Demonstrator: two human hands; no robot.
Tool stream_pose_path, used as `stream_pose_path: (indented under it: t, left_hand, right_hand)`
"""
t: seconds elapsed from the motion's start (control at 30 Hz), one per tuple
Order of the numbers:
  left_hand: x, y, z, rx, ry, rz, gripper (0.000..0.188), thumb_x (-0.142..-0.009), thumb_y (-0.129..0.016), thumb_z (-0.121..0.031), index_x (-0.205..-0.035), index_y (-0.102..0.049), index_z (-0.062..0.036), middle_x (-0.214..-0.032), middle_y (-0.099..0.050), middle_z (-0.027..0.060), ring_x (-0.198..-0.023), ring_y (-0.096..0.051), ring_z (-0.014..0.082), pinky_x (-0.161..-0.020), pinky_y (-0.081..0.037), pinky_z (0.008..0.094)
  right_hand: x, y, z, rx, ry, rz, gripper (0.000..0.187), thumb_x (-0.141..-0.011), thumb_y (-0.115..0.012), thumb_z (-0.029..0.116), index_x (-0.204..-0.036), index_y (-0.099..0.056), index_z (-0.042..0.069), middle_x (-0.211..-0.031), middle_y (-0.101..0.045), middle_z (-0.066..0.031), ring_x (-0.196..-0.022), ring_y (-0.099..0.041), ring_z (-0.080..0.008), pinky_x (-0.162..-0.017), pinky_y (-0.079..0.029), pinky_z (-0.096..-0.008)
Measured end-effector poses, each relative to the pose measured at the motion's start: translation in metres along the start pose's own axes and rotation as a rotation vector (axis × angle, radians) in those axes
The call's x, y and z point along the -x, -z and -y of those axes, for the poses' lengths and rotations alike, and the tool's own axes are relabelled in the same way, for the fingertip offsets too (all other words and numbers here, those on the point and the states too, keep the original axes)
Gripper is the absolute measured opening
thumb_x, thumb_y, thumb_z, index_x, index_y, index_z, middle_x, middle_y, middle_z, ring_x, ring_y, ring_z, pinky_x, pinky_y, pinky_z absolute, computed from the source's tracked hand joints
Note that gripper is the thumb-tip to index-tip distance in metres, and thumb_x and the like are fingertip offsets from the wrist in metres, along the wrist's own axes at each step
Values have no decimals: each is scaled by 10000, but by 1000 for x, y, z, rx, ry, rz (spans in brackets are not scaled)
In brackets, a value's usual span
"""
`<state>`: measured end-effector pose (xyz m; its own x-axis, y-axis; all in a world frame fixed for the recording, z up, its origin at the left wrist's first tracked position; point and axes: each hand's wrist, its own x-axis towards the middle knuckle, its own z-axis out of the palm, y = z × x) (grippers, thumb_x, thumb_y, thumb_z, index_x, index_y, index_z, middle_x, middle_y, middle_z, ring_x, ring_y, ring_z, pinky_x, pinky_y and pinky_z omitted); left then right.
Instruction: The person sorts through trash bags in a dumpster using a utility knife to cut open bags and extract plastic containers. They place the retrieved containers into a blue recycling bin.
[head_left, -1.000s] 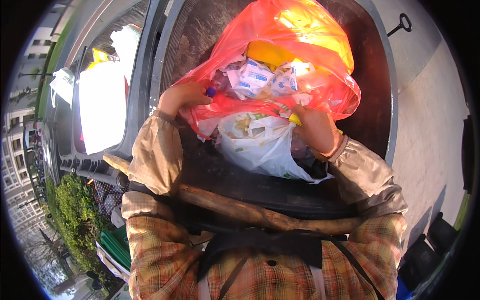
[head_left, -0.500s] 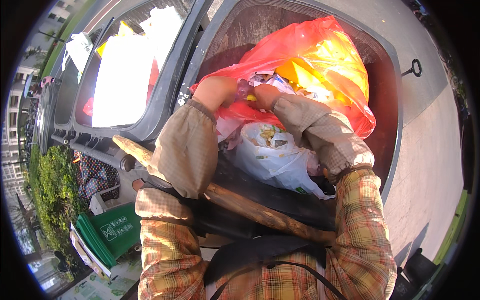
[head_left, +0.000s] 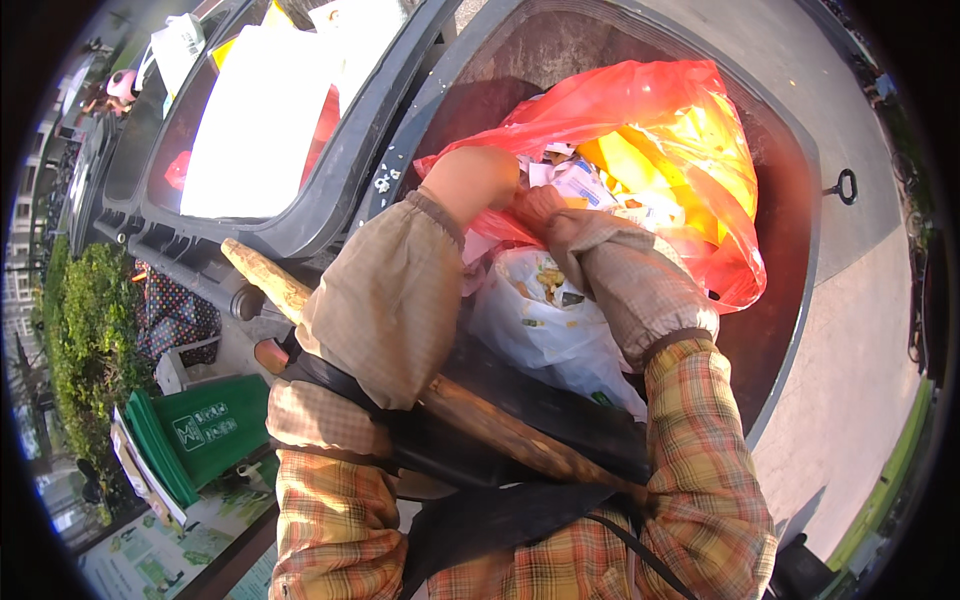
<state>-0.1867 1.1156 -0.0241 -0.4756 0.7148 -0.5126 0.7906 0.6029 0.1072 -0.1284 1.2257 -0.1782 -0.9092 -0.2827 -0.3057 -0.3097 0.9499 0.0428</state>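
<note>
Both my hands meet inside a large wheeled bin, at the opening of a red plastic bag (head_left: 735,130) full of papers and yellow packaging. My left hand (head_left: 475,182) is bent downward with its fingers out of sight. Against it my right hand (head_left: 540,205) is closed; whatever lies between the two is hidden. Crumpled papers (head_left: 585,185) fill the bag just beyond my fingers. Below my hands sits a white plastic bag (head_left: 525,325) with food scraps in its open top. A rough wooden stick (head_left: 490,425) runs slantwise beneath my left forearm.
The bin's dark rim (head_left: 800,300) curves round on the right, near a black ring-shaped handle (head_left: 845,187). At the left stands another bin (head_left: 330,190) with a bright white sheet inside. A green bin (head_left: 205,435), a hedge (head_left: 85,350) and a dotted bag (head_left: 175,310) lie farther left.
My hands have shifted slightly right and drawn closer together. The small purple and yellow thing that showed between them is now hidden. The whole view has turned and moved a little.
</note>
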Motion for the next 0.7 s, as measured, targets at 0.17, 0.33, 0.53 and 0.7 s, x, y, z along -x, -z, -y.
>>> stream_pose_path:
  t: [0.17, 0.33, 0.53, 0.7]
  left_hand:
    - [-5, 6, 4, 5, -11, -22, 190, -684, -632, -189, -799, -656, -39, -829, -621, 171, -795, -601, 302, -664, -471, 390]
    - [-22, 9, 5, -94, 36, -30, 266, -743, -586, -248, -783, -638, 10, -840, -616, 188, -828, -595, 310, -708, -469, 396]
    - [5, 4, 0, -36, 91, -181, 308, -757, -568, -250, -880, -613, 28, -932, -604, 195, -923, -570, 318, -779, -451, 415]
    - [-7, 0, 22, -26, 96, -139, 283, -750, -559, -216, -881, -619, 29, -905, -612, 210, -843, -598, 331, -734, -476, 405]
  right_hand:
    - [-44, -48, -13, -130, -63, -112, 259, -865, -405, 248, -1034, -595, 199, -1027, -597, -48, -873, -620, -222, -645, -504, -380]
    - [-41, -49, -25, -91, -10, -79, 292, -873, -407, 299, -1131, -538, 271, -994, -617, -12, -891, -618, -193, -662, -505, -357]
    - [-79, -61, -12, -64, 84, -198, 300, -824, -475, 237, -1116, -543, 236, -1014, -601, -24, -910, -612, -203, -662, -504, -370]
    - [-2, 27, -50, -161, -3, -272, 600, -648, -650, 162, -1191, -396, 136, -950, -578, -125, -817, -600, -319, -626, -484, -391]
